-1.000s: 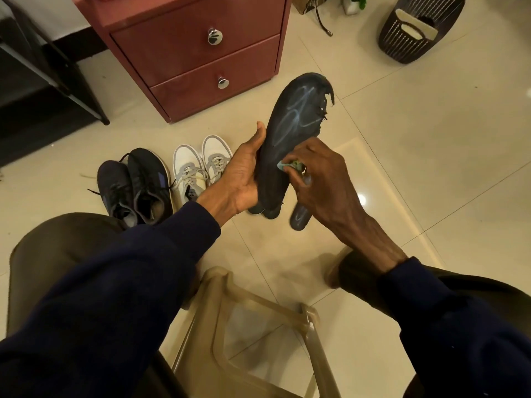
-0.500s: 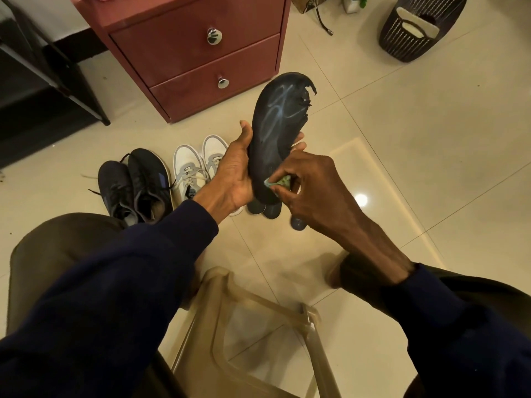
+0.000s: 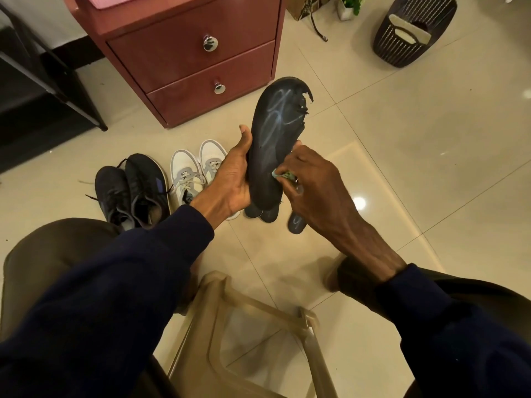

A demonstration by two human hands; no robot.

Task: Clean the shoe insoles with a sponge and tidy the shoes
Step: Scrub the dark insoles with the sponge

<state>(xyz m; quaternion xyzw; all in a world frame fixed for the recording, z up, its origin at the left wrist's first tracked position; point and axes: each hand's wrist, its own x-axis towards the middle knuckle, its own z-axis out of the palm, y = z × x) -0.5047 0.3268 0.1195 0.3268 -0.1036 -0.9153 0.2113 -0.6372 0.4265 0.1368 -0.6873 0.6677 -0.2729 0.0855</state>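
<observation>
My left hand [image 3: 232,179] grips the lower left edge of a black insole [image 3: 275,130], held upright above the floor; its toe end is torn and wet streaks shine on it. My right hand [image 3: 316,185] pinches a small green sponge [image 3: 283,175] against the insole's lower right part. Other dark insoles [image 3: 263,214] lie on the tiles beneath, mostly hidden by my hands. A pair of black sneakers [image 3: 135,191] and a pair of white sneakers [image 3: 192,173] stand side by side to the left.
A red drawer cabinet [image 3: 189,53] stands beyond the shoes. A dark perforated basket [image 3: 413,33] lies at the far right. A tan plastic stool [image 3: 253,326] sits between my knees. A black rack [image 3: 43,81] is at the left.
The insole tilted left and then swung back a little to the right. My right hand slid the sponge down toward the heel end.
</observation>
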